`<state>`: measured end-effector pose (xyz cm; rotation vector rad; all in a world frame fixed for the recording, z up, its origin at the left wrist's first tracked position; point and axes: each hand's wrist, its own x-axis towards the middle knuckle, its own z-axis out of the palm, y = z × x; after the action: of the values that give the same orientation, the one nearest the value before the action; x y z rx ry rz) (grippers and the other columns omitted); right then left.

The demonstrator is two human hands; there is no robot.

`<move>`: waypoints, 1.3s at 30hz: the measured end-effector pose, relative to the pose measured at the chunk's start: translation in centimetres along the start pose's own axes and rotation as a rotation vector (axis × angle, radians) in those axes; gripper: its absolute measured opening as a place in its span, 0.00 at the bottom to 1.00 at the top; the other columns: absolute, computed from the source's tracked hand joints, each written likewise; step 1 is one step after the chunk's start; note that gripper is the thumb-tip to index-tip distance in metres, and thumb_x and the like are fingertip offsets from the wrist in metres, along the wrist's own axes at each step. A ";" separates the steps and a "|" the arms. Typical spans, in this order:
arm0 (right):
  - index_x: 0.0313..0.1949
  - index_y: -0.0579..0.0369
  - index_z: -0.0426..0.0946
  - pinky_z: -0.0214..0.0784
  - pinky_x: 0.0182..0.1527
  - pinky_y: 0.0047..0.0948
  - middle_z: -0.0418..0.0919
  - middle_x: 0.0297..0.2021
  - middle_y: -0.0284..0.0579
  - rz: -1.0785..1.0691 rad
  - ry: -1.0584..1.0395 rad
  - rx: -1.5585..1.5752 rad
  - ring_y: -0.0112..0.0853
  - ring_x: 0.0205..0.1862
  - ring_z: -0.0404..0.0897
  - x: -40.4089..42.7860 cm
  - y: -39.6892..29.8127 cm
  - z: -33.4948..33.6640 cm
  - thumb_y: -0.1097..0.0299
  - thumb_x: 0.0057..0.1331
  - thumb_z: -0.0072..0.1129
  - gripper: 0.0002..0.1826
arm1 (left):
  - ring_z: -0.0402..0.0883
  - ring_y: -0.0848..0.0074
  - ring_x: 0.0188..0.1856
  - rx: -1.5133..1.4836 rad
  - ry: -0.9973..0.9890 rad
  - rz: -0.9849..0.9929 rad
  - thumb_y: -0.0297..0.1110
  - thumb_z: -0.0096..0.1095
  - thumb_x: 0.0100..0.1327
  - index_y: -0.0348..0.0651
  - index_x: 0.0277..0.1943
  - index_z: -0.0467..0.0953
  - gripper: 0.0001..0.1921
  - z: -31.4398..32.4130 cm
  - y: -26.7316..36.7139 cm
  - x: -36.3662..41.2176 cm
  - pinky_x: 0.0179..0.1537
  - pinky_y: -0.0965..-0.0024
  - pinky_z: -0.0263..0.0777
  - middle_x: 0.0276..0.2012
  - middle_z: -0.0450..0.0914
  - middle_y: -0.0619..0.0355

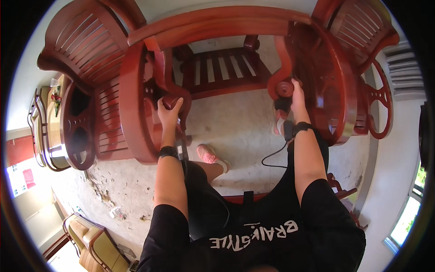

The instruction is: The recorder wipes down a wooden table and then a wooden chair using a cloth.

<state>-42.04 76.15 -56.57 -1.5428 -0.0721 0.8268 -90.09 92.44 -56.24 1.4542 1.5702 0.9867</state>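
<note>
My left hand (pixel 170 110) grips the rounded front end of a reddish-brown wooden armrest (pixel 175 91), its thumb and fingers on opposite sides. Opposite it, my right hand (pixel 297 98) holds the outer side of the scrolled end of another wooden armrest (pixel 284 89); most of its fingers are hidden. Between the armrests, a dark slatted wooden seat (pixel 224 69) shows beyond the gap. A curved wooden rail (pixel 217 22) spans the far side. Each wrist wears a black strap with a small device, and a cable hangs near the right one.
Slatted wooden chairs stand at the left (pixel 108 112) and the upper right (pixel 362 30). Debris (pixel 117 212) lies on the concrete floor (pixel 238 119) at lower left, near a cushioned sofa (pixel 98 248). My foot in a pink shoe (pixel 206 153) is between the armrests. A window (pixel 404 217) is at right.
</note>
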 end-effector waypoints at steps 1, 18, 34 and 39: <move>0.58 0.60 0.79 0.67 0.58 0.30 0.81 0.52 0.44 -0.004 0.005 -0.057 0.32 0.51 0.78 0.3 0.1 -0.2 0.48 0.64 0.66 0.32 | 0.78 0.67 0.57 -0.002 0.005 0.006 0.45 0.84 0.54 0.30 0.64 0.70 0.41 0.0 -0.3 -0.1 0.62 0.66 0.70 0.55 0.79 0.48; 0.53 0.62 0.81 0.65 0.58 0.32 0.80 0.52 0.44 0.013 0.145 0.023 0.32 0.53 0.75 -5.9 0.0 -4.2 0.51 0.59 0.67 0.30 | 0.79 0.60 0.55 0.146 -0.035 -0.110 0.50 0.85 0.49 0.28 0.59 0.72 0.43 -4.0 3.7 -7.4 0.59 0.62 0.72 0.52 0.80 0.43; 0.53 0.65 0.82 0.67 0.57 0.35 0.82 0.51 0.50 0.075 0.239 -0.127 0.38 0.53 0.78 -11.8 -1.4 -8.4 0.47 0.55 0.66 0.35 | 0.83 0.67 0.50 0.119 -0.054 -0.097 0.42 0.84 0.53 0.30 0.56 0.76 0.33 -7.4 3.6 -13.5 0.53 0.65 0.78 0.50 0.83 0.48; 0.53 0.65 0.82 0.67 0.58 0.37 0.83 0.51 0.55 0.045 0.331 -0.283 0.41 0.55 0.79 -13.3 -1.9 -7.3 0.45 0.59 0.62 0.34 | 0.83 0.66 0.51 0.118 -0.029 -0.066 0.46 0.84 0.52 0.29 0.57 0.76 0.36 -8.0 4.7 -13.7 0.53 0.65 0.78 0.51 0.83 0.47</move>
<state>-47.13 63.61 -49.54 -1.9369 0.0915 0.6039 -94.65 78.66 -48.30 1.4800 1.6687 0.8435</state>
